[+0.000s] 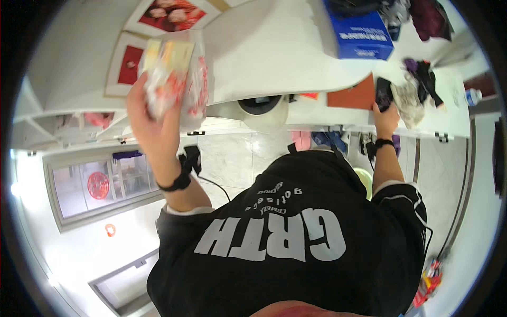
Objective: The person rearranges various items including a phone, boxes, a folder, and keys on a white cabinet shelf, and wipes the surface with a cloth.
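Note:
My left hand (154,115) is raised at the upper left, closed on a clear plastic bag (170,79) with red print and pale yellow packets inside. Behind the bag, photo prints with red pictures (172,16) lie on the white surface. At the right, my right hand (386,119) has its fingers on the near end of a black phone-like object (383,94); whether it grips the thing cannot be told. Left of that object is a brown flat folder or board (352,95), and a crumpled beige cloth (408,101) lies to its right.
A blue box (362,37) stands on the white counter (257,51). Dark clothing items (425,81) and a capped bottle (472,96) are at the right. A round white bin-like container (264,113) sits below the counter's curved edge. Shoes (330,140) stand on the floor.

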Tool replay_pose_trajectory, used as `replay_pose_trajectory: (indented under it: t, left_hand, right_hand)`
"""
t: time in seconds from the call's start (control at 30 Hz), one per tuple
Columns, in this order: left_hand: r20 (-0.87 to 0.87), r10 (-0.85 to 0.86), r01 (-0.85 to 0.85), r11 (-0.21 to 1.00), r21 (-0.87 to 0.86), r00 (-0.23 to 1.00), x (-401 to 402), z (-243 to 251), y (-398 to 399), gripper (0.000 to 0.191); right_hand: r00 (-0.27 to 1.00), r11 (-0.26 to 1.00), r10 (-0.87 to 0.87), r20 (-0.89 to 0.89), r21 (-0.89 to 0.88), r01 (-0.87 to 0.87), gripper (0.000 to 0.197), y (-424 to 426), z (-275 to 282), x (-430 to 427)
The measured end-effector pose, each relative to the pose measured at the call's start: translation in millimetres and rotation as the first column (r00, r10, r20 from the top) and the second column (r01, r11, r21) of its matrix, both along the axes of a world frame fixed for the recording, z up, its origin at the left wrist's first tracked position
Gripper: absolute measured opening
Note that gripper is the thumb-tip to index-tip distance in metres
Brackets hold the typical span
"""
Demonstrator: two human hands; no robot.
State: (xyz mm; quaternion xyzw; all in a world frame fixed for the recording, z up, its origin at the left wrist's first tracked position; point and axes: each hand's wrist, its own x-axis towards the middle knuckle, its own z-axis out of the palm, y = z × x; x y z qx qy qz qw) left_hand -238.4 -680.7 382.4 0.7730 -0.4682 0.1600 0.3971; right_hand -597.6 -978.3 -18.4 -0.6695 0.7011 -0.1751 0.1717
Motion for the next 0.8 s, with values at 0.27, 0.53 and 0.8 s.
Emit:
replay_pose_trajectory:
  t: [0.27, 0.53, 0.8]
  left_hand:
    - [0.524, 0.309, -0.387, 0.921, 0.043, 0.794, 77, -42, -39, 0.054]
    - [0.714, 0.151, -0.087, 0.988, -0.126, 0.683, 21, -53, -54, 0.038]
    - [-0.313, -0.626, 0.681, 0.521, 0.514, 0.714, -120, -237, -98, 0.014]
  right_hand:
    - [0.996, 0.999, -0.021, -0.085, 0.028, 0.023, 0.087, -6, -20, 1]
    - [0.994, 0.999, -0.028, -0.102, -0.046, 0.023, 0.068, -6, -7, -2]
    - [0.959, 0.965, 0.227, -0.170, -0.091, -0.244, 0.032, 3, 6, 23]
